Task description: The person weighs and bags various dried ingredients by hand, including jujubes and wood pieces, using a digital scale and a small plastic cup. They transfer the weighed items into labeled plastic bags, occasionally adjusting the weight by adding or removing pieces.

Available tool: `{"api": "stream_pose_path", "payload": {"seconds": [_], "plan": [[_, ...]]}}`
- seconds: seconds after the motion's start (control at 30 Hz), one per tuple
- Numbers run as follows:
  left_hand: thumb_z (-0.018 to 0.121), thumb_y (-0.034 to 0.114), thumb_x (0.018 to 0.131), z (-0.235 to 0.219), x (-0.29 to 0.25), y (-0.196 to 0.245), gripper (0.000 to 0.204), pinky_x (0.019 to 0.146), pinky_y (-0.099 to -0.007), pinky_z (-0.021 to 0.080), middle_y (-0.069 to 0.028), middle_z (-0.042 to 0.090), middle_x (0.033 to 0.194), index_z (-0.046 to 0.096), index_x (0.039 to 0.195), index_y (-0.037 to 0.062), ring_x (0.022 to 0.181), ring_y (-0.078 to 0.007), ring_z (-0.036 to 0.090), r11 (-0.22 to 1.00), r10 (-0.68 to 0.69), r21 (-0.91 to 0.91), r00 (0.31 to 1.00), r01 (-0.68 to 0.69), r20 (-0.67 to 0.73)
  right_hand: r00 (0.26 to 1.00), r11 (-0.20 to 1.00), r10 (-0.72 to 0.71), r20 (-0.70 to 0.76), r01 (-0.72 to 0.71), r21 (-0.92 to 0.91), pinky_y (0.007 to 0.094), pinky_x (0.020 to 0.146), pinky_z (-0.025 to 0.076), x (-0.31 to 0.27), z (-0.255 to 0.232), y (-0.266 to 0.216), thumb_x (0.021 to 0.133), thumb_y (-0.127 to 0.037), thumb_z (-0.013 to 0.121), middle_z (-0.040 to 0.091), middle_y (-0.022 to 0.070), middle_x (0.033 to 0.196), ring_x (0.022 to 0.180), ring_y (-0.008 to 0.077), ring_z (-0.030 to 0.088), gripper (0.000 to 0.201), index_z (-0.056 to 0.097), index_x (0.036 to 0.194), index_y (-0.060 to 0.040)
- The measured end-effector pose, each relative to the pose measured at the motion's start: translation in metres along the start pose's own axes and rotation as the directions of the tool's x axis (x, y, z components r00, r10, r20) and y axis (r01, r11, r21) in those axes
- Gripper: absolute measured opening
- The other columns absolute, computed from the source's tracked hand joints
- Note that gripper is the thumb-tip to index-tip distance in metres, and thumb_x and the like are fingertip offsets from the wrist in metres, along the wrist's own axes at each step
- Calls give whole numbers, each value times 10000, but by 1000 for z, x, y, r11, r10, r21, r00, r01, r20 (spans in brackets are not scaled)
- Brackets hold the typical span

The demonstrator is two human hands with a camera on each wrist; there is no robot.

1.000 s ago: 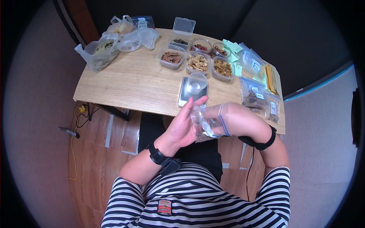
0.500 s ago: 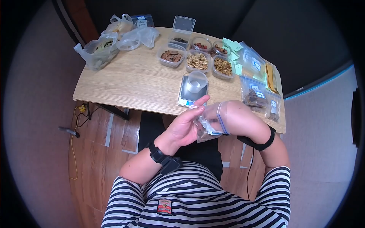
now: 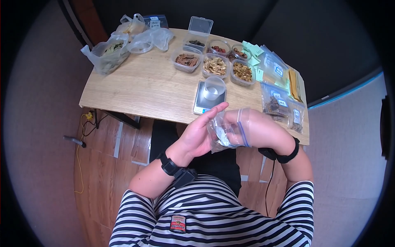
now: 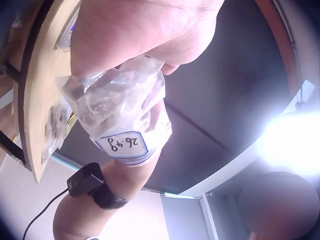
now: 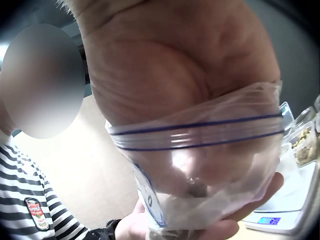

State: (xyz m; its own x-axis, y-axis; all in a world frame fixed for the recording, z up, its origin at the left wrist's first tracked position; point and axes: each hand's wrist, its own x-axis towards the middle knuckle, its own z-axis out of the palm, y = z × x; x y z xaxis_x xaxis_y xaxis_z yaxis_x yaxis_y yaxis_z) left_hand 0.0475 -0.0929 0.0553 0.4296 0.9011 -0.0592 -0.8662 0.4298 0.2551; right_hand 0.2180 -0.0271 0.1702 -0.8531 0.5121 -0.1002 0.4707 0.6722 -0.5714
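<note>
A clear zip bag (image 3: 227, 133) with blue seal lines is held over the table's front edge. My right hand (image 3: 257, 125) reaches into it through the mouth, its wrist bent. Through the plastic in the right wrist view a small dark piece (image 5: 197, 190) shows near the hidden fingertips; I cannot tell whether they pinch it. Around the bag's lower end my left hand (image 3: 194, 138) grips from outside, thumb and finger pointing toward the table. A label (image 4: 122, 145) marked 26.4g is on the bag. Just beyond stands a clear cup (image 3: 214, 89) on a kitchen scale (image 3: 199, 103).
Behind the scale stand tubs of brown bark strips (image 3: 187, 60), pale slices (image 3: 214, 66) and yellowish pieces (image 3: 242, 72), plus smaller containers. Labelled zip bags (image 3: 277, 103) and green notes (image 3: 252, 49) lie at right. A plastic bag of leaves (image 3: 107, 55) sits at back left.
The left hand has shifted slightly around the bag's lower end, and the bag's folds have changed. My right hand stays inside the bag. The cup and scale have not moved.
</note>
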Motion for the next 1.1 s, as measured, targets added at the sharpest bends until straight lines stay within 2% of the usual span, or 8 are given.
{"api": "stream_pose_path", "payload": {"seconds": [0.07, 0.13, 0.27, 0.33, 0.4, 0.63, 0.97, 1.1], "plan": [[367, 336, 1098, -3, 0, 1, 499, 1048, -483, 500, -191, 582, 1362, 352, 1523, 75, 1218, -322, 615, 1000, -5, -7, 1000, 5, 18, 1000, 1000, -2, 1, 2, -22, 423, 634, 516, 0, 2, -1, 792, -155, 713, 666, 148, 774, 704, 356, 658, 182, 670, 954, -85], [370, 347, 1098, -5, 1, 1, 501, 1046, -488, 502, -201, 570, 1376, 356, 1521, 78, 1221, -331, 613, 1000, -10, -12, 999, 10, 37, 994, 993, -108, -24, 109, 44, 434, 641, 519, 1, 4, 0, 815, -131, 694, 670, 157, 798, 724, 365, 664, 205, 696, 1019, -112], [368, 395, 1097, -5, 2, -1, 515, 1046, -513, 500, -233, 546, 1399, 372, 1511, 89, 1246, -354, 596, 992, -57, -112, 996, 65, 71, 976, 976, -215, -19, 215, 26, 436, 647, 529, 1, 7, 4, 828, -120, 686, 678, 149, 806, 737, 358, 671, 241, 712, 1066, -147], [375, 420, 1092, -3, 2, 0, 528, 1046, -522, 499, -244, 544, 1398, 379, 1507, 93, 1248, -362, 593, 983, -74, -162, 994, 85, 75, 960, 959, -277, 29, 278, -51, 395, 705, 560, 2, 7, 4, 832, -129, 707, 712, 117, 908, 805, 323, 694, 287, 721, 1118, -145], [402, 498, 1067, 4, 2, 2, 608, 1053, -543, 489, -263, 529, 1406, 351, 1520, 95, 1255, -380, 586, 990, -97, -106, 995, 94, -26, 970, 965, -234, 60, 240, -109, 398, 695, 561, 1, 8, 2, 827, -140, 713, 714, 111, 910, 799, 324, 695, 287, 719, 1114, -152], [459, 610, 996, 7, 0, 3, 757, 1047, -574, 480, -298, 495, 1426, 295, 1533, 101, 1254, -414, 579, 989, -125, -93, 988, 117, -92, 993, 949, -64, 100, 91, -303, 423, 609, 536, 1, 15, -9, 818, -195, 720, 680, 91, 804, 720, 324, 683, 217, 682, 1030, -167], [479, 586, 992, 9, 2, 3, 690, 993, -578, 513, -290, 541, 1367, 363, 1474, 106, 1212, -408, 607, 980, -182, -115, 972, 165, -150, 992, 918, -111, 58, 125, -377, 422, 553, 509, -2, 29, -7, 857, -234, 691, 661, 88, 767, 687, 321, 672, 195, 636, 1016, -134], [487, 569, 995, 11, 2, 5, 646, 975, -567, 523, -266, 577, 1314, 414, 1436, 102, 1177, -393, 624, 977, -189, -122, 972, 172, -139, 994, 944, -104, 28, 108, -311, 431, 575, 513, -1, 31, -5, 873, -262, 674, 666, 92, 786, 704, 333, 672, 199, 627, 1008, -123]]}}
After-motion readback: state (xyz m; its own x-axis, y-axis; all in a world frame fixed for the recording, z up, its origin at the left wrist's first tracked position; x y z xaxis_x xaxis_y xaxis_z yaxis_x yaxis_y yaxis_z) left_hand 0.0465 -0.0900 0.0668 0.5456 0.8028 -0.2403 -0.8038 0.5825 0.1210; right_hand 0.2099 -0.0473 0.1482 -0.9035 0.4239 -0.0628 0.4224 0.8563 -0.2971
